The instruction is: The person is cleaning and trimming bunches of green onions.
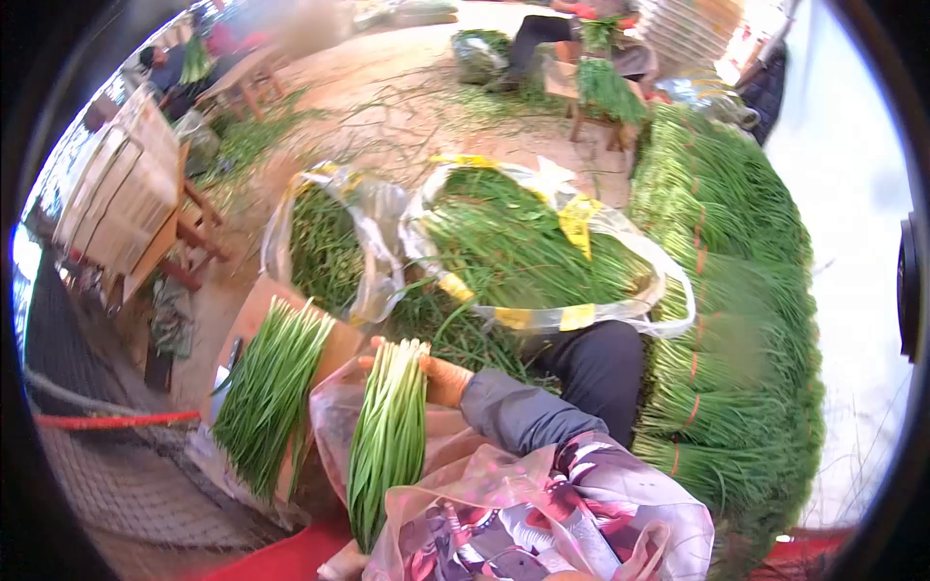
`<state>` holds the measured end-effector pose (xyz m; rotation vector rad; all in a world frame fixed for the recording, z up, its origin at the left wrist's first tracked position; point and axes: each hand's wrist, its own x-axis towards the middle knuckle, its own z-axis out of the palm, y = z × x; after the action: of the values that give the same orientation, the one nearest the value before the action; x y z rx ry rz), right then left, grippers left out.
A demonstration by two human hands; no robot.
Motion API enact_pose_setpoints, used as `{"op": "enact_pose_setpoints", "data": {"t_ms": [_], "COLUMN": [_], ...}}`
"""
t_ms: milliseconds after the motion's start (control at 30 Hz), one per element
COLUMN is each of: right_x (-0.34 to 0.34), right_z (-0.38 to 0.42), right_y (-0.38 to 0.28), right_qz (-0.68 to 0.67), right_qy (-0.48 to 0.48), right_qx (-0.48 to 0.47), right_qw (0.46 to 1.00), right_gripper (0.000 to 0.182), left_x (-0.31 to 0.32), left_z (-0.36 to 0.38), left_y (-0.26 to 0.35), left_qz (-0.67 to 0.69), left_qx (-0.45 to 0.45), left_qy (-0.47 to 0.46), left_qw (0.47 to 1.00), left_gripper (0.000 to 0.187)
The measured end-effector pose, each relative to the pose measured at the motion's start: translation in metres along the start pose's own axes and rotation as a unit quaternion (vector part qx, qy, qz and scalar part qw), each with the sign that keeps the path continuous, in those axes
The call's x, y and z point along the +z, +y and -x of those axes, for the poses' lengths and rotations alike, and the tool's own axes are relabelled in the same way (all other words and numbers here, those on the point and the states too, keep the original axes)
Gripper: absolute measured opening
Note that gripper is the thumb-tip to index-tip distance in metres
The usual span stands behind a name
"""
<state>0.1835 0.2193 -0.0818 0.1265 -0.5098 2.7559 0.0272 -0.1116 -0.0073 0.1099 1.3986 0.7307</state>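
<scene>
A bunch of green chives point(386, 441) stands nearly upright in front of me, its pale stem ends at the top. My right hand point(444, 382), coming out of a grey sleeve, is wrapped behind those stem ends, with fingertips showing on the far side. Low in the picture, my left hand point(344, 562) is beside the leaf tips; its fingers are mostly hidden. Left of the held bunch, another pile of chives point(271, 397) lies on a brown board point(334, 353). A small dark-handled tool point(233, 354) sits at that board's left edge. Pinkish see-through plastic point(334, 412) covers my lap.
Beyond my knee are an open plastic bag point(668, 300) of loose chives and a smaller bag point(281, 237). Tied bunches point(727, 320) are stacked along the right. Stools point(199, 242) and a carton point(116, 198) stand left. Other people point(542, 44) sit at the back.
</scene>
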Motion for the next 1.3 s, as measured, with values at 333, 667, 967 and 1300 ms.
{"op": "enact_pose_setpoints", "data": {"t_ms": [333,667,967,1300], "right_x": [0.004,0.015,0.034,0.011], "right_z": [0.021,0.034,0.021,0.007], "right_y": [0.008,-0.035,-0.035,-0.098], "right_qz": [-0.038,-0.029,0.031,0.191], "right_qy": [-0.048,0.141,0.135,0.345], "right_qx": [-0.023,-0.152,-0.115,-0.226], "right_qw": [0.998,0.978,0.984,0.891], "right_gripper": [0.097,0.074,0.076,0.057], "left_x": [0.026,0.009,0.011,0.114], "left_z": [-0.014,-0.020,-0.029,-0.138], "left_y": [0.038,0.041,0.157,0.108], "left_qz": [-0.058,-0.124,-0.214,0.065], "left_qx": [-0.014,0.044,0.474,0.144], "left_qy": [-0.002,-0.126,-0.027,-0.374], "left_qw": [0.998,0.983,0.854,0.914], "left_gripper": [0.066,0.077,0.107,0.073]}}
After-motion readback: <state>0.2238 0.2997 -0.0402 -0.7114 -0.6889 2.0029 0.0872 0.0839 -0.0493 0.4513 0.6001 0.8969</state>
